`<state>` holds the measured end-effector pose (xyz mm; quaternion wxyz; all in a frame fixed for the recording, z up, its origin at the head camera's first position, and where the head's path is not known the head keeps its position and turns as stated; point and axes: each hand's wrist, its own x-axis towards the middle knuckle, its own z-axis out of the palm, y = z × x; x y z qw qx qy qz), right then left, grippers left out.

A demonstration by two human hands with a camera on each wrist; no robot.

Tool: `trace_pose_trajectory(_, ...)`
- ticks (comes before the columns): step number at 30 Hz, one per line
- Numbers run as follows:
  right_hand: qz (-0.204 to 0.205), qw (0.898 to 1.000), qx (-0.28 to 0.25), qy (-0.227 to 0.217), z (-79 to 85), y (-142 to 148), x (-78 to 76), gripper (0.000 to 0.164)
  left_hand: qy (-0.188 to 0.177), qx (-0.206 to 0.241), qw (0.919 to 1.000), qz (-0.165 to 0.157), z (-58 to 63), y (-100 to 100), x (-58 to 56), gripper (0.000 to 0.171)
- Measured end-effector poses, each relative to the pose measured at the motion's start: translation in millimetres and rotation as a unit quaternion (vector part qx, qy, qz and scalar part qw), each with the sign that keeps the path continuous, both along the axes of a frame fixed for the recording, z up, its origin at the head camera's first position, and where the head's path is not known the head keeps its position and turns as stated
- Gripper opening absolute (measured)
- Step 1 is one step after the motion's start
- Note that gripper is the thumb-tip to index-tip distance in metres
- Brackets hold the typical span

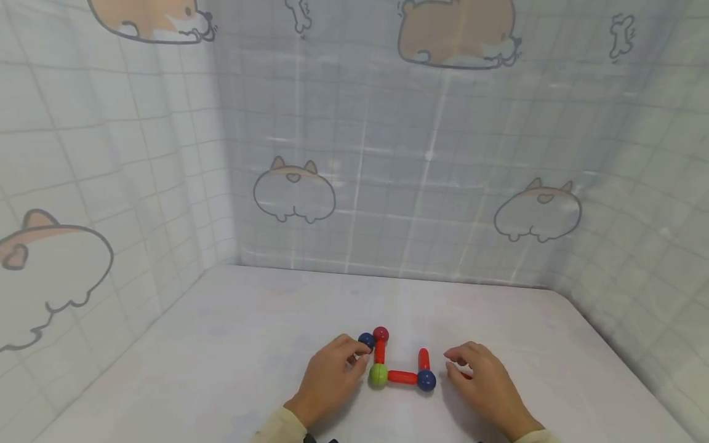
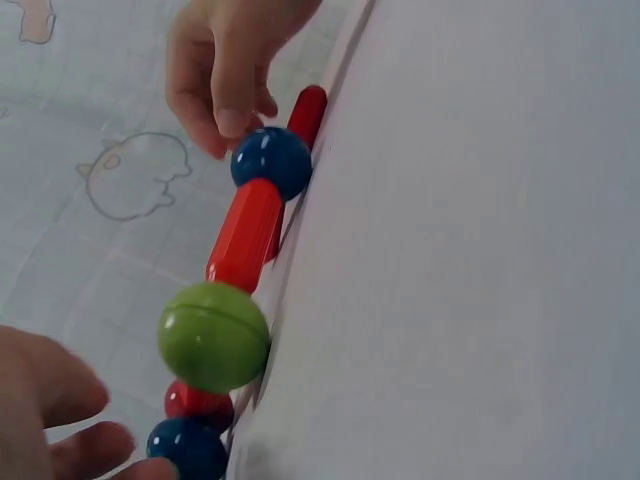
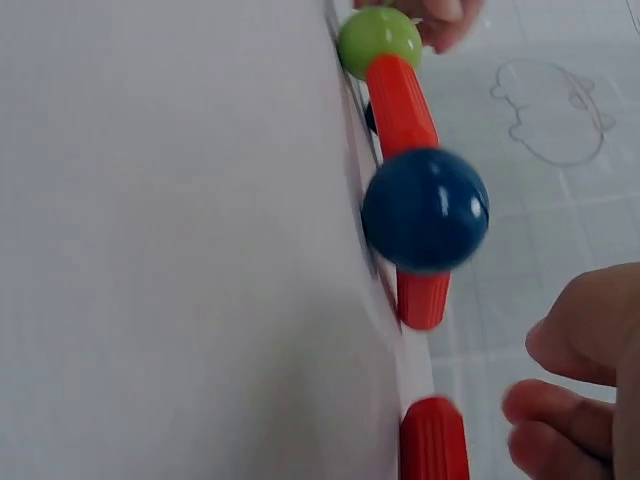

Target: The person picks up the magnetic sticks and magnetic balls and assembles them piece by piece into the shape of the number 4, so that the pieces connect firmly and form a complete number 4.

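Note:
Ball-and-rod pieces form a U on the table: a dark red ball, a red rod, a green ball, a second red rod, a blue ball and a third red rod pointing away. Against the dark red ball sits another blue ball. My left hand is beside this ball, its loosely bent fingertips overlapping it in the left wrist view, thumb and index apart. To the right, my right hand hovers near a separate red rod, fingers loosely bent, holding nothing.
A white table surface lies under the pieces. Grid-patterned curtains with cartoon dogs enclose it, the back curtain behind and a side curtain at the left.

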<state>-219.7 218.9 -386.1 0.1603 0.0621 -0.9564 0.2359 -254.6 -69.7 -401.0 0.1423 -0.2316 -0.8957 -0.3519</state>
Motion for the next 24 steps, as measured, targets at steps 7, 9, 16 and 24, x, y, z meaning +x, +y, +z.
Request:
trace_pose_trajectory(7, 0.026, 0.996, -0.055, -0.067, 2.3, -12, 5.1, 0.013, 0.052, 0.002, 0.9943, 0.093, -0.5, -8, -5.2, 0.012)
trace_pose_trajectory(9, 0.029, 0.994, -0.063, -0.088, 2.2, -14, 6.4, 0.013, 0.046, -0.003, 0.9935, 0.104, -0.7, -9, -4.8, 0.014)
trace_pose_trajectory(16, 0.042, 0.992, -0.052, -0.110, 1.2, -21, 7.5, 0.017, -0.003, -0.026, 0.9924, 0.120, -5.0, -10, -4.4, 0.027)
trace_pose_trajectory(24, 0.056, 0.994, -0.016, -0.087, -3.6, -21, 8.1, 0.027, -0.032, -0.041, 0.9928, 0.108, -8.4, -11, -8.1, 0.036)
